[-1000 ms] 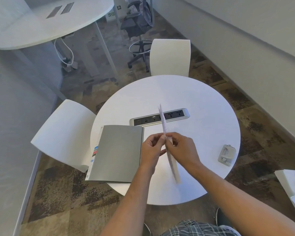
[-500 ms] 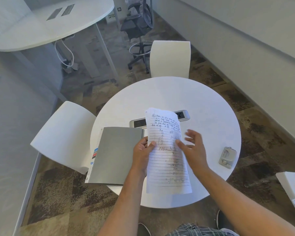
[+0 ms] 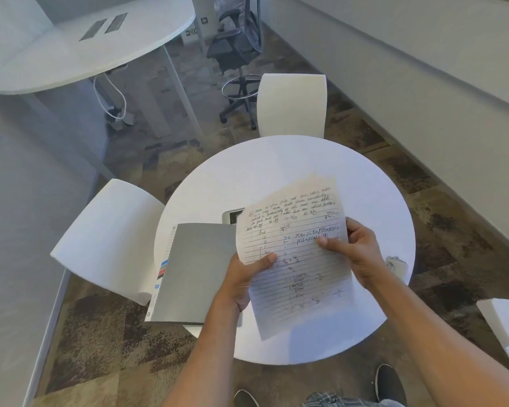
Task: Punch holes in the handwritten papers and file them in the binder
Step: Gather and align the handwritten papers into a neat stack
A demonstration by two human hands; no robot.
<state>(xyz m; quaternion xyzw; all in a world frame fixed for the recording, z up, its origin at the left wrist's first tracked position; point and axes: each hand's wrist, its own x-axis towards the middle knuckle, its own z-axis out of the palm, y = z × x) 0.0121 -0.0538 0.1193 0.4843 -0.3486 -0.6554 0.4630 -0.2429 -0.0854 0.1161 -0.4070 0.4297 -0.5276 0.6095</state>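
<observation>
Hands front and centre: left hand [image 3: 241, 277] pinches the handwritten paper [image 3: 294, 254] at its left edge, right hand [image 3: 356, 248] grips the right edge, sheet held above the round bench [image 3: 276, 160]. Grey binder [image 3: 194, 271] lies closed at left, hole punch [image 3: 396, 265] peeking out at right.

1. Round white table [image 3: 291, 160], standing on patterned carpet.
2. Grey binder [image 3: 197, 271] lies closed at left edge, overhanging rim.
3. Power socket strip [image 3: 232, 216] set in centre, mostly hidden.
4. Hole punch [image 3: 396, 265] near right edge.
</observation>
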